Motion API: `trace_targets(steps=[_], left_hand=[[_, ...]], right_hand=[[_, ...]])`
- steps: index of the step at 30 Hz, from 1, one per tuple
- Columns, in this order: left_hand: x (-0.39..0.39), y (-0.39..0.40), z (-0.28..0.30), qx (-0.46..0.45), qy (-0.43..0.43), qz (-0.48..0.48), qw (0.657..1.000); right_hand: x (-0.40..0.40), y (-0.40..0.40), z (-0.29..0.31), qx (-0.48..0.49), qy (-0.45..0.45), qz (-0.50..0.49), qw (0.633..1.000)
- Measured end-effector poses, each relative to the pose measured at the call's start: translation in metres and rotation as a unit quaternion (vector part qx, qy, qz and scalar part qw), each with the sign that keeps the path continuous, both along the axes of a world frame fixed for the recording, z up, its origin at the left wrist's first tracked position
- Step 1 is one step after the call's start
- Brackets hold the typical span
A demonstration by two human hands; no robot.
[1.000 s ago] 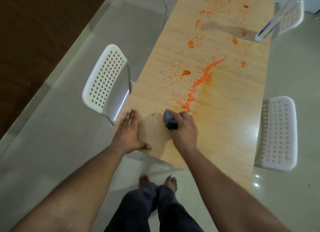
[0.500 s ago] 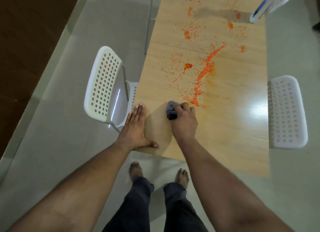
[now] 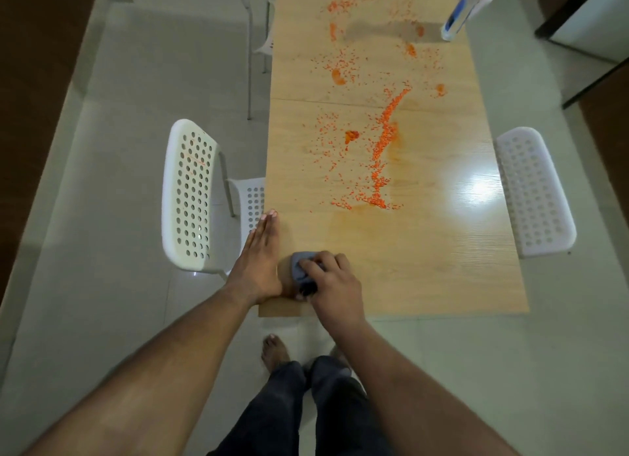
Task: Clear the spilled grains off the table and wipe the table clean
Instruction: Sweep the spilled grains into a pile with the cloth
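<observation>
Long light-wood laminate table (image 3: 442, 251) runs away from the near edge, flanked by a white perforated plastic chair (image 3: 190, 197) on the left and another white perforated chair (image 3: 534, 192) on the right. Orange spilled grains (image 3: 381, 153) lie scattered from mid-table to the far end, densest in a diagonal line right of centre, well apart from both hands. Left hand (image 3: 260, 265) lies flat and open along the near-left table edge, holding nothing; right hand (image 3: 332, 282), just beside it, is curled over a crumpled grey cloth (image 3: 299, 268) pressed to the near-left corner.
</observation>
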State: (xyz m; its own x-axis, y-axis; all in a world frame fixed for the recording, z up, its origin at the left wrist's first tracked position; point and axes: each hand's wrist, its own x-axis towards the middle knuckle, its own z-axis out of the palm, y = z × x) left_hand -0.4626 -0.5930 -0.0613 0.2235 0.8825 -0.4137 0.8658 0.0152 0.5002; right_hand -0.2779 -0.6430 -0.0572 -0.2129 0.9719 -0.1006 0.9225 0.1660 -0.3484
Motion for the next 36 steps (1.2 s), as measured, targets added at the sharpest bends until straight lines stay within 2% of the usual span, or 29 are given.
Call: trace_targets(steps=[7, 11, 14, 18, 20, 25, 27, 32, 36], left_hand=[[-0.008, 0.013, -0.002, -0.013, -0.010, 0.004, 1.000], [-0.011, 0.019, 0.002, -0.016, -0.006, 0.004, 1.000], [-0.012, 0.031, 0.007, -0.027, -0.004, 0.007, 1.000], [-0.012, 0.055, 0.008, -0.014, -0.016, 0.014, 1.000], [-0.012, 0.062, 0.007, 0.006, -0.021, 0.006, 1.000], [-0.015, 0.078, 0.003, -0.012, -0.034, 0.019, 0.999], [-0.015, 0.084, 0.000, -0.016, -0.011, 0.004, 1.000], [-0.014, 0.099, 0.003, -0.021, -0.003, 0.019, 1.000], [-0.017, 0.125, 0.008, -0.024, 0.009, -0.024, 0.999]], right_hand=[[-0.015, 0.113, 0.009, -0.004, -0.004, -0.107, 0.994], [-0.001, 0.137, 0.016, -0.009, 0.002, -0.160, 0.987], [-0.002, 0.107, 0.019, 0.021, 0.021, -0.130, 0.991], [-0.025, 0.060, 0.008, -0.006, 0.028, -0.010, 1.000], [-0.034, 0.059, 0.002, -0.008, 0.037, -0.001, 0.999], [-0.052, 0.119, 0.004, -0.006, 0.023, -0.056, 0.998], [-0.053, 0.152, 0.009, -0.019, 0.014, -0.084, 0.996], [-0.039, 0.221, 0.016, -0.031, -0.013, -0.205, 0.978], [-0.035, 0.217, 0.026, -0.012, 0.008, -0.254, 0.967]])
